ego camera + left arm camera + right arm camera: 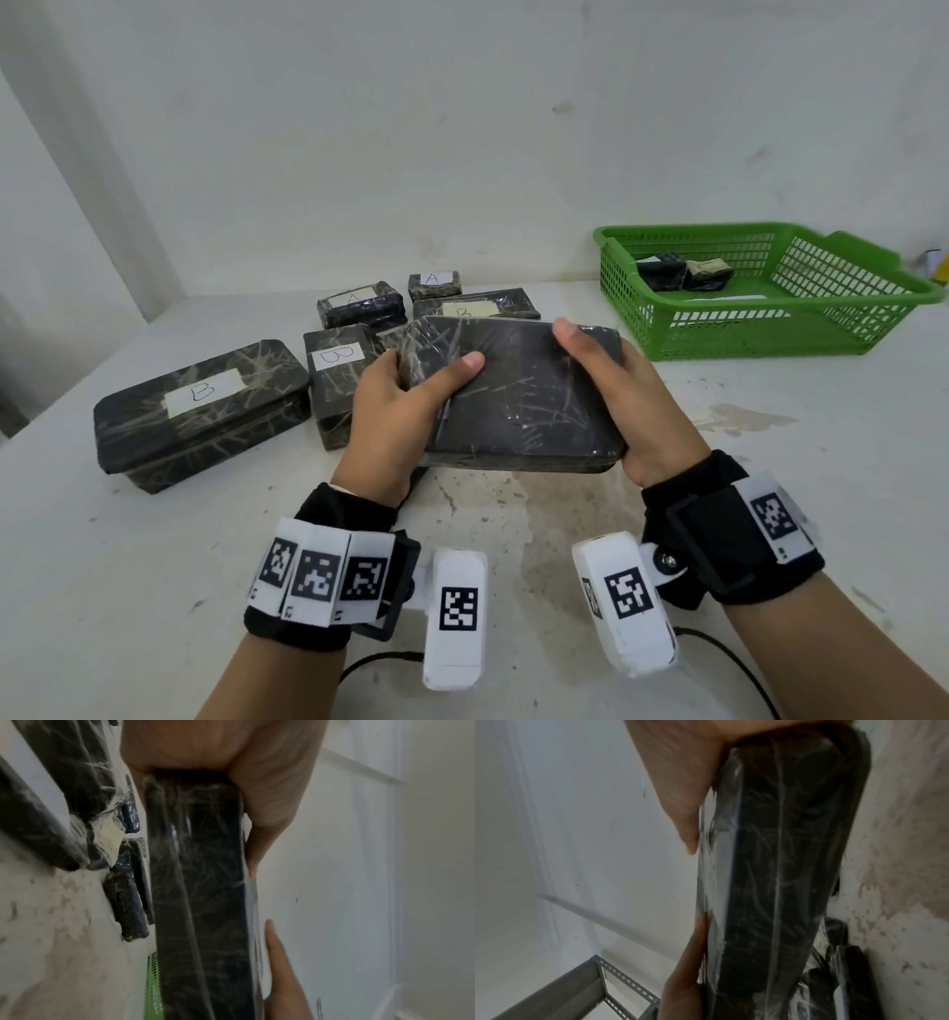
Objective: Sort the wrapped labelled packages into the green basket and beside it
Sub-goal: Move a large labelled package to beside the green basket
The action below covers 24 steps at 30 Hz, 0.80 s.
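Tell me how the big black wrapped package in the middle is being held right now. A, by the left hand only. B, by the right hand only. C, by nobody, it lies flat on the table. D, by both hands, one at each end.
D: the left hand grips the near-left end of the held package and the right hand grips its right end, holding it above the table.

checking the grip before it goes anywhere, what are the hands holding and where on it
Both hands hold one flat black plastic-wrapped package above the table: the left hand grips its left end, the right hand its right end, thumbs on top.
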### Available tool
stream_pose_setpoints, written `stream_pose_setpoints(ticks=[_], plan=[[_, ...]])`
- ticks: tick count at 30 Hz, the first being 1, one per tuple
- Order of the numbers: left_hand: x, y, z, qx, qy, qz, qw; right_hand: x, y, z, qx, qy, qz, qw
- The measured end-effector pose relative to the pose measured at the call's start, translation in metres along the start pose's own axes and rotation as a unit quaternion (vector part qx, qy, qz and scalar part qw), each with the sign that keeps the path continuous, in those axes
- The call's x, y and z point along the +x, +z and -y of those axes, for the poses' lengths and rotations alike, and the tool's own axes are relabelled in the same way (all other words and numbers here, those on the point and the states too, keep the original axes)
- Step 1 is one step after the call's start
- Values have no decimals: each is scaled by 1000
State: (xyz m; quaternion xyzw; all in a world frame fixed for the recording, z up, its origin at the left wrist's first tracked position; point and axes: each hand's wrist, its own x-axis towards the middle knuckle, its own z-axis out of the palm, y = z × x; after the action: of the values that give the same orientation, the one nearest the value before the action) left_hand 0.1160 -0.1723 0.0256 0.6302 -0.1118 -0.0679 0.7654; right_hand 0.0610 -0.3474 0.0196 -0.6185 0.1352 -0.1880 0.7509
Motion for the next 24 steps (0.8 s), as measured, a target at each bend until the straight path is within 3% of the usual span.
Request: stream_pose_setpoints(ticks=[7, 16, 24], plan=[[-4, 1, -4, -16, 0, 57, 998, -1, -4, 3, 15, -7, -6, 1000], [3, -2, 1, -48, -9, 21, 999, -2, 2, -1, -9, -25, -10, 1000], [1, -4, -6, -38, -27, 68, 997, -2, -1, -5, -14, -37, -30, 999]])
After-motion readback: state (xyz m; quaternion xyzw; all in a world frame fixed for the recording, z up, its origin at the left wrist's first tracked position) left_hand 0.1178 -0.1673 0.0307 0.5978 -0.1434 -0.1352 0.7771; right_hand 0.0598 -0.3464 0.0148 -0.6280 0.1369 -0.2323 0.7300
